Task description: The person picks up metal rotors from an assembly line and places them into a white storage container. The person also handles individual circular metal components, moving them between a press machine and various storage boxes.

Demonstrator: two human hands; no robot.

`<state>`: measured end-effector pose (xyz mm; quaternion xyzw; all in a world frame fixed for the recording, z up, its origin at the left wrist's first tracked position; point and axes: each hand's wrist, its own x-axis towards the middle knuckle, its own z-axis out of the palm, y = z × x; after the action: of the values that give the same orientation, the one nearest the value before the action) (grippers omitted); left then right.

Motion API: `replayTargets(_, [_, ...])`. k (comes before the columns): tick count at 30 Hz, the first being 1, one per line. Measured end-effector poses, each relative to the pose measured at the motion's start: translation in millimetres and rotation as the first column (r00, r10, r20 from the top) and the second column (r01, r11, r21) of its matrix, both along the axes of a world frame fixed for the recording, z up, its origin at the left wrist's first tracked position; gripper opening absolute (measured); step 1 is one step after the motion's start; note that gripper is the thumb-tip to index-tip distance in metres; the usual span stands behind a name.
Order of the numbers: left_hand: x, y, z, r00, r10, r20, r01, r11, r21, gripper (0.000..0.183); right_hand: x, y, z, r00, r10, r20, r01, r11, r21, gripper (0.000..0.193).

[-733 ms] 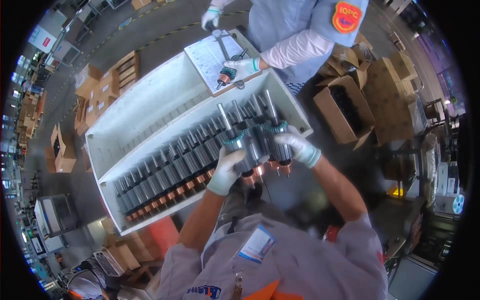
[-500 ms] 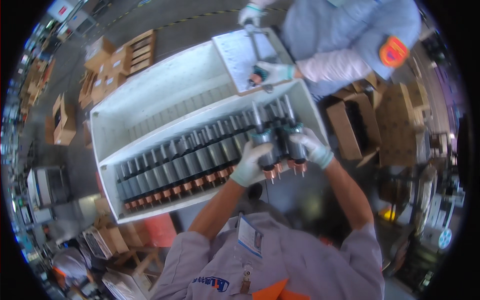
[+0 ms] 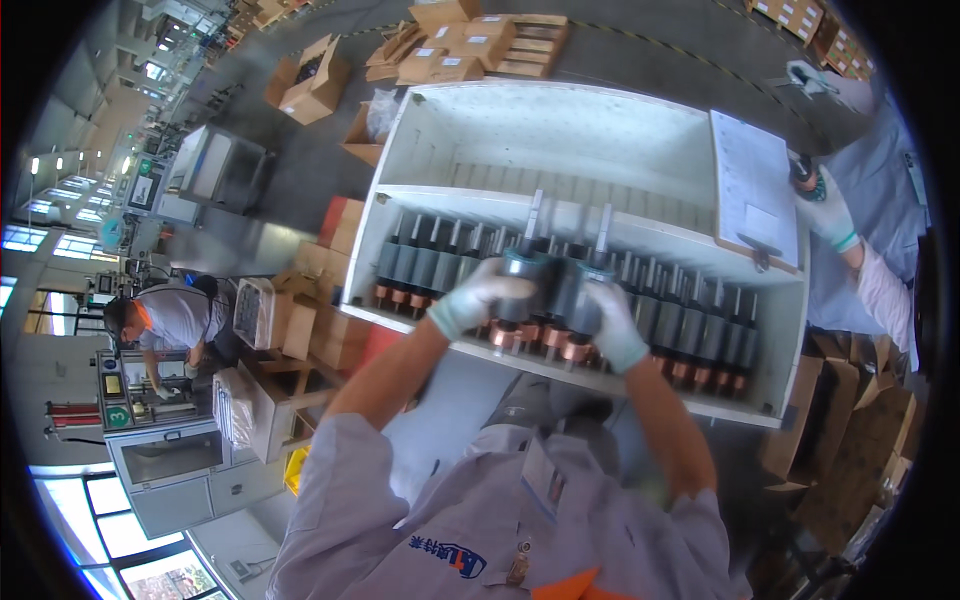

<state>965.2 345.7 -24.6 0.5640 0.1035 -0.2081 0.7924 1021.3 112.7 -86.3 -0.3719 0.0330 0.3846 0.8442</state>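
White-gloved left hand (image 3: 478,297) of yours wraps dark, copper-ended metal cylinder (image 3: 520,267); white-gloved right hand (image 3: 618,325) grips matching cylinder (image 3: 582,314) to right.

The left hand (image 3: 475,300) grips one rotor (image 3: 517,288), the right hand (image 3: 617,328) a second rotor (image 3: 584,310); standing rotors (image 3: 690,340) flank both hands inside a white bin (image 3: 560,130), a clipboard (image 3: 750,175) beyond to the right.

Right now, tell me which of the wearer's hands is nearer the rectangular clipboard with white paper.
Right. The white-gloved right hand is below and left of the clipboard in the picture; the white-gloved left hand is farther left.
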Motion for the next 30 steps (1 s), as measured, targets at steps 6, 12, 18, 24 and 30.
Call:
replayTargets(6, [-36,153,-8,0.990,0.107,-0.097,-0.104,0.994,0.041,0.051,-25,180,-31,0.989,0.066,-0.134,-0.049,0.991,0.122,0.027])
replayTargets(12, [-47,238,-31,0.955,0.202,-0.216,-0.200,0.979,0.031,0.043,-48,287,-36,0.973,0.061,-0.225,-0.071,0.997,-0.039,0.023])
replayTargets(18, [-41,280,-43,0.959,0.152,-0.239,-0.073,0.948,0.310,0.038,-51,308,-17,0.989,0.048,-0.138,-0.080,0.969,-0.234,0.028])
replayTargets(24, [-42,284,-63,0.909,0.358,-0.212,-0.163,0.775,0.610,0.040,-35,279,-16,0.991,0.131,-0.023,-0.120,0.806,-0.580,0.049])
replayTargets(30, [-47,273,-72,0.908,0.281,-0.311,0.260,0.206,0.944,0.067,-34,260,-39,0.904,0.373,0.208,0.018,0.454,-0.891,0.061])
